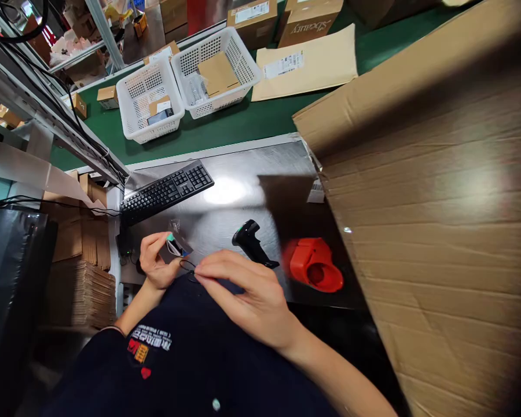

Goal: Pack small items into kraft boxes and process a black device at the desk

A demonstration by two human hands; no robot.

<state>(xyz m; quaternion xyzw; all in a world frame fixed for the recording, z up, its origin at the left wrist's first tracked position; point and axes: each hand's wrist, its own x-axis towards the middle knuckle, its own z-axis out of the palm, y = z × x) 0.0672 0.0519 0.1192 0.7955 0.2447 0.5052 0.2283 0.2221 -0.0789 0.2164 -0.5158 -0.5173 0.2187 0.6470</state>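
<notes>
Packet (pixel 176 246) and cord (pixel 187 262), between our hands

We pinch the packet in left hand (pixel 157 265), fingers part-curled; right hand (pixel 254 295) has fingertips closed on the cord, probably for fine control. Scanner (pixel 252 243) lies beyond right hand, within reach; keyboard (pixel 167 191) beyond left, on metal table (pixel 238 159). Baskets (pixel 130 119) farther out.

L hand (pixel 157 265) w/ sm. pkt (pixel 178 246), R hand (pixel 254 298) w/ blk cord (pixel 186 263)
</notes>
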